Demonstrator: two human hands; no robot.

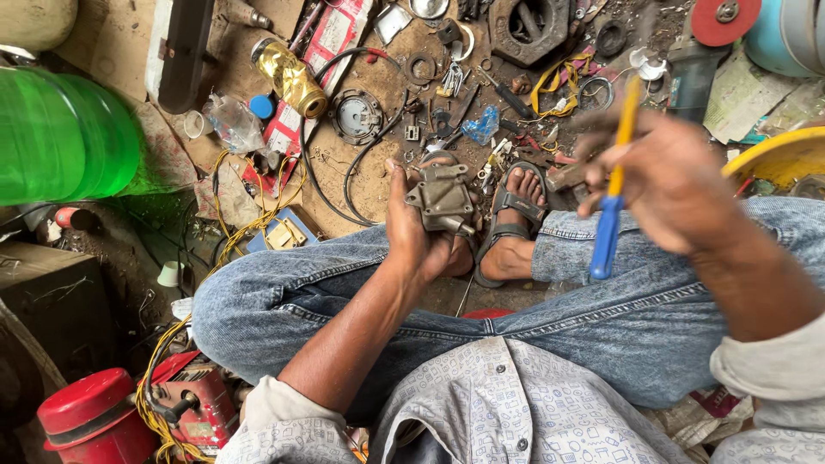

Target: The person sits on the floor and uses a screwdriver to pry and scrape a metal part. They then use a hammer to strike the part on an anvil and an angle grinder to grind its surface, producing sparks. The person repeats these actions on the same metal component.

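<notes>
A person in jeans [481, 292] sits cross-legged on a cluttered floor [361, 180]. The left hand [421, 232] is clamped around a grey metal part [443, 199], held up over the lap just in front of a sandalled foot [514, 225]. The right hand [666, 180], well apart and blurred, grips a screwdriver [614, 193] with a blue-and-yellow handle. A green bottle [64, 137] lies at the floor's left edge, a red pot [90, 417] at the lower left corner.

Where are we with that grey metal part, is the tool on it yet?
Done: the boxy grey metal part is off the cluttered floor, gripped in the left hand. In hand: the right hand holds a blue-and-yellow-handled tool raised. Left: tool hasn't touched it.
</notes>
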